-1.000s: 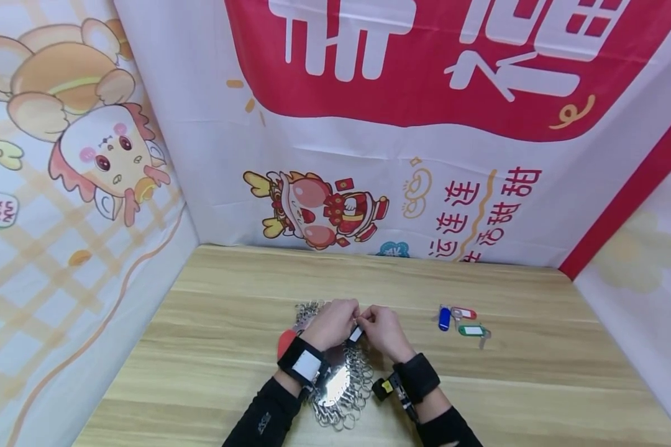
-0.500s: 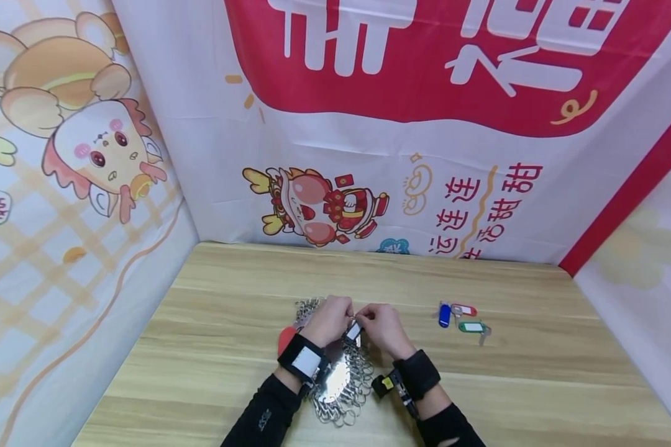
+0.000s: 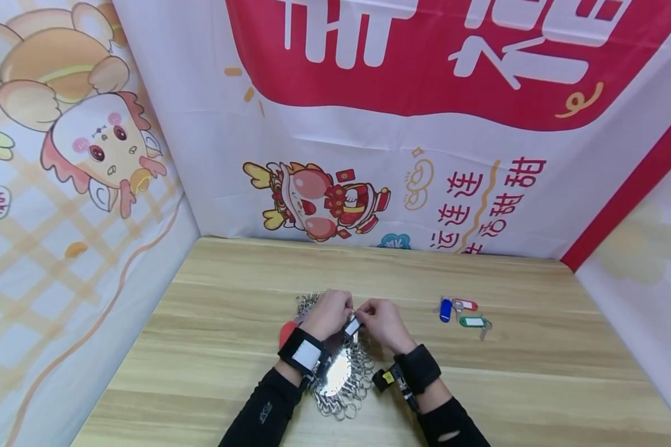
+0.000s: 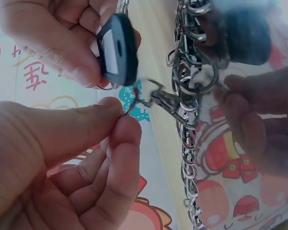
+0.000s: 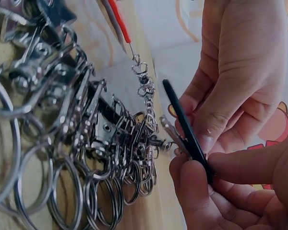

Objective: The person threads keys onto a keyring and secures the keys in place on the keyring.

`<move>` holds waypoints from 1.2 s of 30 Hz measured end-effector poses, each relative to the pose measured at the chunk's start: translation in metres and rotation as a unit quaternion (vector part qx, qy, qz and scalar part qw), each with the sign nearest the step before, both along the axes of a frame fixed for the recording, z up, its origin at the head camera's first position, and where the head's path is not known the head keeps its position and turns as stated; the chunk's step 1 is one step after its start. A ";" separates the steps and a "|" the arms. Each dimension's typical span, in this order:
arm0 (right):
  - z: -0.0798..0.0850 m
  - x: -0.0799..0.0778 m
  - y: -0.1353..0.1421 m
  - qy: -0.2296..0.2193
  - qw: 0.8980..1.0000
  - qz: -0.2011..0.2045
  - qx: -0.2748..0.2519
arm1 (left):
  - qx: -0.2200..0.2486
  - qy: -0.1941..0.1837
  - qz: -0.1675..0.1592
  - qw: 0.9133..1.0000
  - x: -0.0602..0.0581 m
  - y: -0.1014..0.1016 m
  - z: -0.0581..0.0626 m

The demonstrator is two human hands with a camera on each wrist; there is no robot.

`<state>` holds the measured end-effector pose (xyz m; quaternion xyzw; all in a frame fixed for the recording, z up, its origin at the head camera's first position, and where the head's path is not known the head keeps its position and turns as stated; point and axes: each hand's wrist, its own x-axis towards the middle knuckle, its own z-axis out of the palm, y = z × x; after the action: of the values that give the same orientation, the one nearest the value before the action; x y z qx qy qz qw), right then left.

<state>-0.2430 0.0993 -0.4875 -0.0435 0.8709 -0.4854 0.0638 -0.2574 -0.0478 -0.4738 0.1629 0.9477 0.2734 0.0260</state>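
As a person's left hand (image 3: 327, 313) pinched a thin metal loop (image 4: 129, 109) and the right hand (image 3: 388, 326) gripped a black tag (image 4: 124, 50), a slack fingertip hold might have let either slip; the tag, flat with a white label (image 4: 110, 52), tilted near a mirrored panel (image 3: 338, 372) fringed with rings (image 3: 335, 408).

A wood-grained table (image 3: 537, 347) is stretching across the near part of the scene. Along its far edge a white cloth (image 3: 218, 186) is hanging, bearing a red panel (image 3: 402, 93) with large white characters (image 3: 548, 65). Below the panel a cartoon dragon (image 3: 335, 198) is lying sideways, and smaller red characters (image 3: 463, 182) are running to its right. On the left, a checked cloth (image 3: 61, 285) is showing an upside-down cartoon animal (image 3: 97, 149). A red band (image 3: 620, 205) is slanting on the right, beside a faint shape (image 3: 637, 242), perhaps a flower.
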 end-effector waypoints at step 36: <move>-0.001 -0.001 -0.004 0.021 0.999 -0.039 0.007 | -0.057 0.052 -0.062 0.995 0.002 -0.002 0.006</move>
<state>-0.2442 0.0949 -0.4883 -0.0190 0.8765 -0.4804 0.0265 -0.2553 -0.0502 -0.4676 0.2334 0.9498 0.2081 0.0027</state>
